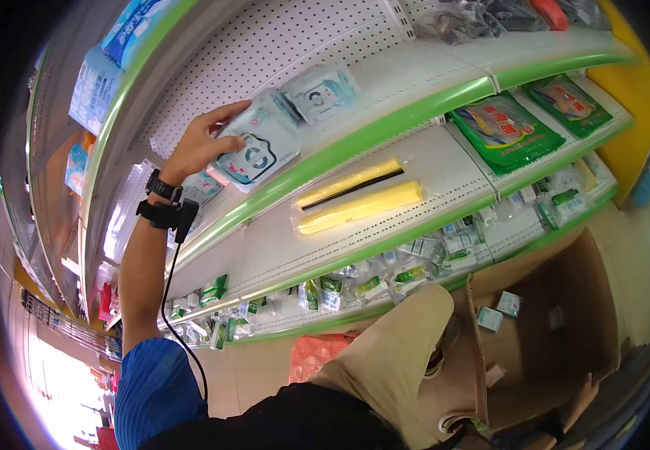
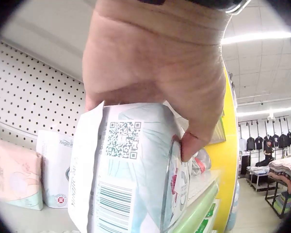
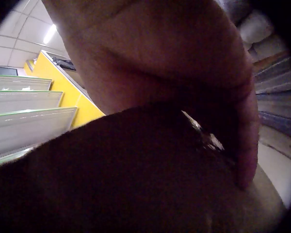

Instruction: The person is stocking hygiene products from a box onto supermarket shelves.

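Note:
My left hand (image 1: 203, 142) grips a pale blue soft plastic pack (image 1: 269, 161) on the upper shelf, thumb on its printed front and fingers behind the top. In the left wrist view the pack's side (image 2: 119, 194) shows a QR code and a barcode. A similar pack (image 1: 325, 97) lies beside it to the right. Low at the right, my right hand (image 1: 584, 397) holds the edge of an open cardboard box (image 1: 557, 285). The right wrist view is dark there, with the fingers (image 3: 247, 145) bent over the cardboard. Several small white-green boxes (image 1: 489, 319) lie inside it.
Below are a shelf with yellow rolled items (image 1: 362, 206) and green packets (image 1: 505, 131), and a lower shelf of small bagged goods (image 1: 411, 274). Green shelf edges (image 1: 370, 120) run across. A red stool (image 1: 314, 358) stands by my knee. A cable (image 1: 166, 300) hangs from my left wrist.

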A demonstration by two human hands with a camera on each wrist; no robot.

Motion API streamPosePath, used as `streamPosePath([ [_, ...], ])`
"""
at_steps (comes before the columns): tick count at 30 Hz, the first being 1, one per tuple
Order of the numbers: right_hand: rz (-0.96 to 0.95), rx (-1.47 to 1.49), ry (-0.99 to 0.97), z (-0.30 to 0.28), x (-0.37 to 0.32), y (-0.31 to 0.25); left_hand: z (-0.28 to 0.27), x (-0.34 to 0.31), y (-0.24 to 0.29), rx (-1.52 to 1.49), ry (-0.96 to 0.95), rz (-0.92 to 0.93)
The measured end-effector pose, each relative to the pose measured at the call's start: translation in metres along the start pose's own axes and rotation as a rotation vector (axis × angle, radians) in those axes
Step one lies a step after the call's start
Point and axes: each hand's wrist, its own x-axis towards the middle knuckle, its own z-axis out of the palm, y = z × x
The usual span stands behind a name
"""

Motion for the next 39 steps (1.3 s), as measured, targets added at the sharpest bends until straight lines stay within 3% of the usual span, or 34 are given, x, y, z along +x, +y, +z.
streamPosePath([
  [2,-0.086,-0.082,-0.076,-0.004,0.01,0.011,0.0,0.0,-0.003,-0.037,-0.012,-0.017],
  [5,-0.054,0.07,-0.019,0.011,-0.005,-0.005,-0.004,0.001,-0.015,0.047,0.018,0.033],
  [12,-0.183,-0.028,-0.031,0.009,0.007,0.004,0.018,-0.001,-0.029,0.117,0.046,0.084],
  [14,-0.172,-0.071,0.002,0.003,0.01,0.015,0.036,0.001,-0.019,0.309,0.163,0.078],
  [15,-0.175,-0.099,0.038,0.008,0.018,0.016,0.042,-0.006,-0.023,0.548,0.325,0.21],
  [16,-0.112,0.058,0.001,0.016,-0.009,-0.021,0.051,-0.006,-0.01,0.58,0.413,0.426],
  [17,-0.137,-0.05,0.035,0.017,-0.021,-0.04,0.069,-0.014,0.025,0.581,0.437,0.457],
  [18,-0.054,-0.173,0.066,0.015,-0.024,-0.045,0.084,-0.014,0.044,0.579,0.436,0.528],
  [19,-0.172,-0.154,0.083,0.02,-0.02,-0.04,0.103,-0.018,0.062,0.499,0.407,0.573],
  [20,-0.093,-0.281,0.136,0.021,-0.014,-0.034,0.122,-0.018,0.081,0.471,0.279,0.688],
  [22,-0.02,-0.268,0.192,0.031,-0.027,-0.063,0.175,-0.016,0.127,0.449,0.024,0.888],
  [26,0.03,-0.283,0.168,0.026,-0.03,-0.067,0.346,-0.011,0.224,0.04,-0.494,0.919],
  [30,0.008,-0.349,0.21,0.025,-0.03,-0.065,0.52,0.008,0.254,0.046,-0.683,1.178],
  [32,0.005,-0.395,0.216,0.022,-0.027,-0.054,0.595,0.017,0.266,0.238,-0.949,0.993],
  [35,-0.058,-0.422,0.274,0.027,-0.027,-0.06,0.714,0.033,0.261,0.578,-1.169,0.805],
  [38,-0.045,-0.384,0.249,0.028,-0.031,-0.067,0.794,0.02,0.226,0.851,-1.253,0.82],
  [39,0.087,-0.403,0.219,0.027,-0.033,-0.078,0.808,0.007,0.223,0.98,-1.225,0.811],
])
